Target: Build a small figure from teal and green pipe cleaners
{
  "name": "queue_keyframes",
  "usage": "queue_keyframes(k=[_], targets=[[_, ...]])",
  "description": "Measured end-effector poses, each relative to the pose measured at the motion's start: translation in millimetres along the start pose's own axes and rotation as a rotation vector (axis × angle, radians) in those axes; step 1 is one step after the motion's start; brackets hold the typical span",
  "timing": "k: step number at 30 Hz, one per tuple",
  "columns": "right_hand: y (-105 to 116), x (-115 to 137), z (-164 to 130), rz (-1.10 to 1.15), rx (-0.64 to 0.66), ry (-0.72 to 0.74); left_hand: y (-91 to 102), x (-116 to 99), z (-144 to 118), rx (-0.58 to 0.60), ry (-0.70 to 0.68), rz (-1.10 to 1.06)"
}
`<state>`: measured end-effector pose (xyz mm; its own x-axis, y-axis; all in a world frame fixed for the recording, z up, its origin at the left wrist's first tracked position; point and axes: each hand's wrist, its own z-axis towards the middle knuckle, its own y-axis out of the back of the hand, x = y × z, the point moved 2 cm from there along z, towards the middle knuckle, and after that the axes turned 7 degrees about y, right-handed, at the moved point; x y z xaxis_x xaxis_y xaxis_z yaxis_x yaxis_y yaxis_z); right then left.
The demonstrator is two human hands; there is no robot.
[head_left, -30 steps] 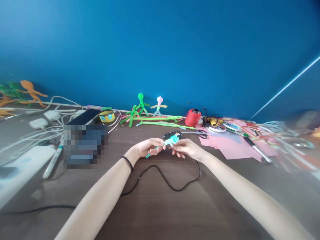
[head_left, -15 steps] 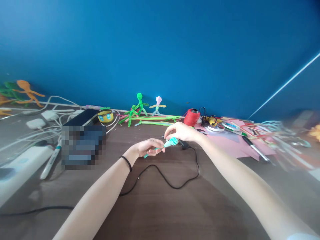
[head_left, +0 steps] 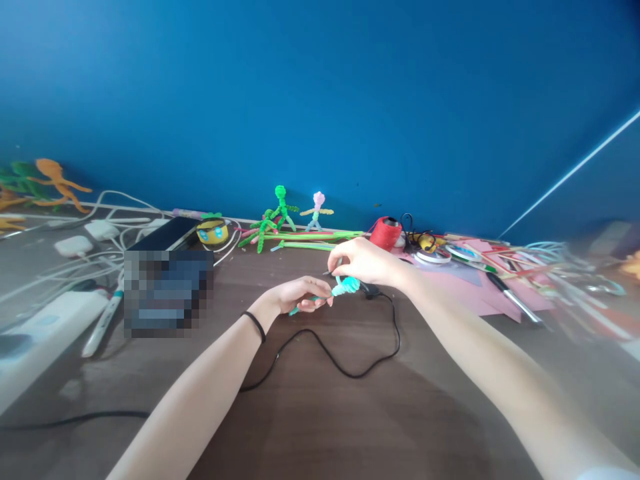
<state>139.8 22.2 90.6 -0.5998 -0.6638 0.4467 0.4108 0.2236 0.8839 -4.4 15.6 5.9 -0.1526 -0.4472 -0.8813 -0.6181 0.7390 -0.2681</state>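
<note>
Left hand (head_left: 304, 293) is curled nearly closed, and by it a fuzzy turquoise piece (head_left: 347, 286) is held near the centre of the frame. Just above, a short strand (head_left: 338, 280) of it seems to be pinched by the fingertips of the right hand (head_left: 364, 260). One end is wound into plump, ridged coils; the strand and an apparent straight tail (head_left: 294, 311) are left unwound, so the winding is judged partly done. Farther up, a knobbly green figure (head_left: 281, 198) is propped near the smooth blue wall (head_left: 320, 93).

You are seeing a blue wall (head_left: 320, 107) at twelve o'clock, a red spool (head_left: 385, 234) at one, a white pen (head_left: 101, 328) at ten.
</note>
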Motion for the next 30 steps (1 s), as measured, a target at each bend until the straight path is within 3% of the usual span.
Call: queue_keyframes(k=[11,21,27,30], targets=[[-6.2,23.1,-23.8,-0.186,-0.168,0.003,3.1,2.6,2.9,-0.004,-0.010,-0.033],[-36.8,24.1,-36.6,-0.188,-0.367,-0.127,-0.1,0.9,1.9,-0.028,-0.003,-0.024],[-54.1,23.4,-48.8,-0.289,-0.450,-0.015,-0.4,1.3,1.0,-0.033,-0.039,-0.102],[-60.5,21.0,-58.7,-0.193,-0.526,0.064,1.6,3.2,1.9,-0.035,-0.071,-0.154]])
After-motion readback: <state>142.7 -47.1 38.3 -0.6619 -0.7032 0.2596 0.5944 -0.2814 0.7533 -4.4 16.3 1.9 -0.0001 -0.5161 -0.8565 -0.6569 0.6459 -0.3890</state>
